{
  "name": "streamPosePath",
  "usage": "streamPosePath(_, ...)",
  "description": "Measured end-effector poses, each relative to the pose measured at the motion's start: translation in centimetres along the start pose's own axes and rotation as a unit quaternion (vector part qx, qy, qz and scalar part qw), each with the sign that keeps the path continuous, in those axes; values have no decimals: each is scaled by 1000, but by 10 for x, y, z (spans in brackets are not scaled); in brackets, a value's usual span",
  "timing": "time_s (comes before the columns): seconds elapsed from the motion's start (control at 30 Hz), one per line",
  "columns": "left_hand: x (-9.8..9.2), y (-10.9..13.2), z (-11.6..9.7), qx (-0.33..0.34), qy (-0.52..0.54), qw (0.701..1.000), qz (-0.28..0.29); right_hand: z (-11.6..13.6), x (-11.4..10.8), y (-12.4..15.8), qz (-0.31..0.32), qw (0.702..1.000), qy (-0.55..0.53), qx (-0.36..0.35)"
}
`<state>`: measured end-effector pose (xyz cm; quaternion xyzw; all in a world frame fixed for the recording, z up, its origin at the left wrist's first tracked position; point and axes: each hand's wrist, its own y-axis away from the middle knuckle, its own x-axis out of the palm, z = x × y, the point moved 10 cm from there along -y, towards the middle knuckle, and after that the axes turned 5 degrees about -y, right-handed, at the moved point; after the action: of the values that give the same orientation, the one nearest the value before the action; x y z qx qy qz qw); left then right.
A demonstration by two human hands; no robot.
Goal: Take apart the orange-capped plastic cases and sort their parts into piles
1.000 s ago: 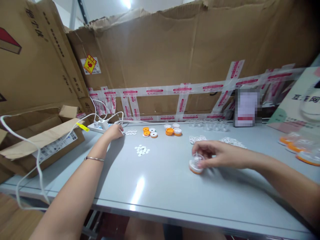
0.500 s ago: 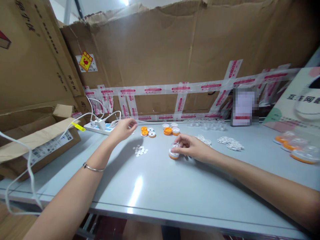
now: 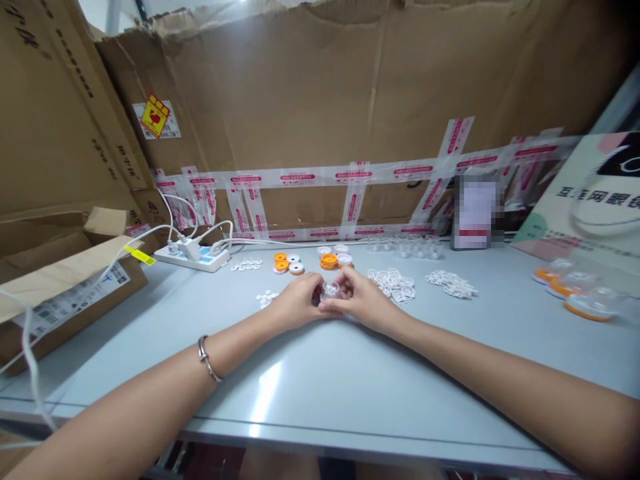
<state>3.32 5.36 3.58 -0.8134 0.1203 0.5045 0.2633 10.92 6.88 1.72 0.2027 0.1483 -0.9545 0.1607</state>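
Near the middle of the grey table [image 3: 300,373], my left hand [image 3: 299,298] and my right hand [image 3: 364,301] meet around a small clear-and-white round piece [image 3: 330,289]. Fingers of both hands press on its sides and hide its lower part. Small white discs [image 3: 266,297] lie just left of my left hand, partly covered by it. Behind the hands are orange and white rings [image 3: 288,263] and a second group of orange and white round parts [image 3: 329,261]. A pile of white openwork pieces [image 3: 393,285] lies beyond my right hand.
Another white pile [image 3: 451,283] and finished-looking domed pieces [image 3: 590,303] are at the right. Clear cups [image 3: 410,247] and a phone [image 3: 473,213] stand at the back. A power strip [image 3: 195,257], cables and an open carton [image 3: 75,293] occupy the left.
My left hand has come from the back left to the round piece in my right hand. Both hands now touch it. The view has shifted slightly to the right.
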Motion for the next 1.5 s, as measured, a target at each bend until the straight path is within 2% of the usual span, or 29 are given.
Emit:
streamPosePath(0.17, 0, 2, 1, -22, 51, 998, 10, 6, -4, 5, -27, 999, 35, -3)
streamPosePath(0.27, 3, 4, 3, -31, 105, 994, 23, 13, 0, 6, 5, 999, 32, -28)
streamPosePath(0.4, 7, 4, 4, -27, 155, 987, 43, 27, 5, 11, 64, 991, 62, -100)
streamPosePath(0.47, 9, 4, 6, -39, 177, 982, 62, 29, 4, 13, 76, 990, 56, -109)
streamPosePath(0.53, 11, 4, 7, -48, 187, 978, 77, 27, -2, 15, 60, 993, 35, -101)
streamPosePath(0.67, 10, 4, 7, -52, 166, 982, 80, 31, -16, 17, -16, 993, 37, -114)
streamPosePath(0.83, 12, 3, 6, -31, 146, 986, 81, 28, -10, 17, -34, 989, 108, -92)
streamPosePath(0.93, 14, 3, 2, -6, 147, 985, 91, 25, -5, 16, -1, 989, 124, -79)
streamPosePath(1.07, 11, 4, 2, -14, 151, 985, 84, 32, 5, 22, 125, 983, 70, -113)
streamPosePath(1.13, 11, 5, 1, -20, 158, 983, 88, 33, 5, 25, 155, 981, 50, -108)
streamPosePath(1.17, 11, 5, 1, -22, 164, 982, 93, 31, 2, 25, 144, 984, 47, -95)
streamPosePath(1.27, 12, 5, 1, -28, 174, 979, 99, 25, -9, 22, 56, 996, 49, -58)
streamPosePath(1.37, 12, 4, 2, -29, 169, 981, 94, 24, -10, 20, -3, 997, 59, -59)
streamPosePath(1.43, 12, 4, 2, -27, 162, 982, 92, 27, -9, 20, -12, 995, 62, -75)
streamPosePath(1.5, 12, 4, 1, -20, 165, 982, 92, 32, -3, 21, 24, 994, 44, -100)
